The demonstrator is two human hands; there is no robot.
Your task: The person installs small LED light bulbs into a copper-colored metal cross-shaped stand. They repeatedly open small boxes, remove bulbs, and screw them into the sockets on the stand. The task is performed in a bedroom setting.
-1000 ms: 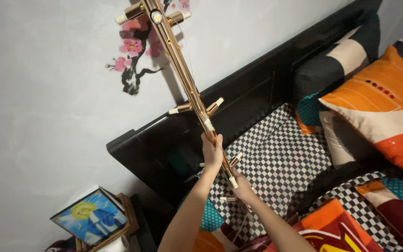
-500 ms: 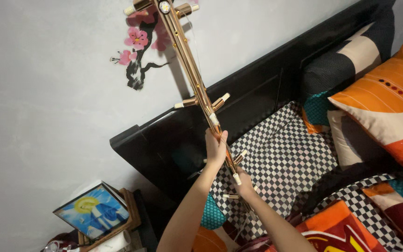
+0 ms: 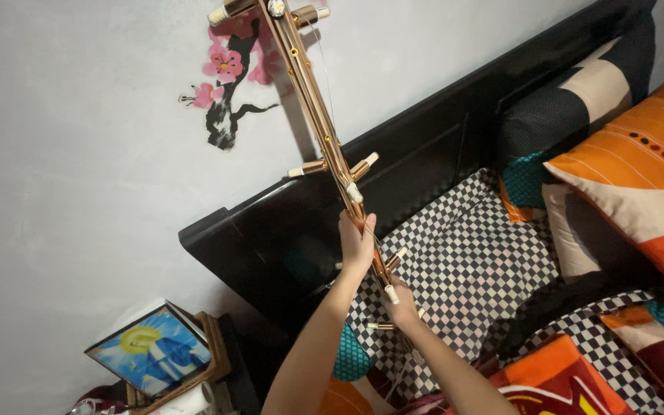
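Wooden folding rack [image 3: 324, 138] with white-tipped pegs, both hands' grip [image 3: 357, 240] closed round it.

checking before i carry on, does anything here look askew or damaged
Nothing looks damaged. The long wooden rod with cream-tipped cross pegs leans at a slant, gripped by the left hand and right hand. The framed blue picture sits tilted beside the black headboard.

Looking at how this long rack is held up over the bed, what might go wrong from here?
Both hands, the left hand and right hand, grip only the low end of the wooden peg rack, so its long top could tip. Its top is near the wall and flower decal and might scrape them.
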